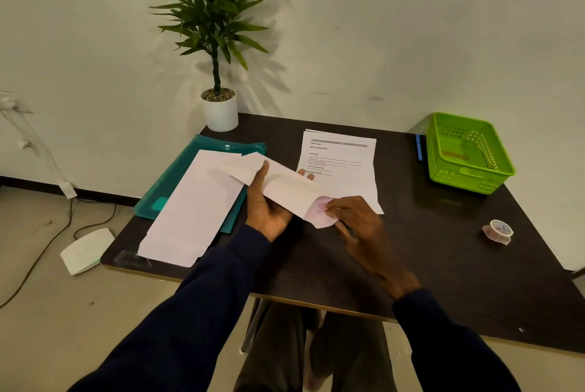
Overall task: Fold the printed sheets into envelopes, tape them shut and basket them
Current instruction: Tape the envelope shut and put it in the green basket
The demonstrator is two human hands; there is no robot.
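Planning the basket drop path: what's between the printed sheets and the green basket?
Head view: a blue pen lies on the dark table, close beside the green basket. The rest of the stretch to the printed sheets is bare tabletop.

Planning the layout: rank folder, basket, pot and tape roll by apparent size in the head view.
1. folder, though partly covered by paper
2. basket
3. pot, farthest back, so it may look smaller than it is
4. tape roll

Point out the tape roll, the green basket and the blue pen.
tape roll (pixel 492 235), head view, side of the roll
green basket (pixel 465 181), head view, near wall
blue pen (pixel 418 148), head view, barrel
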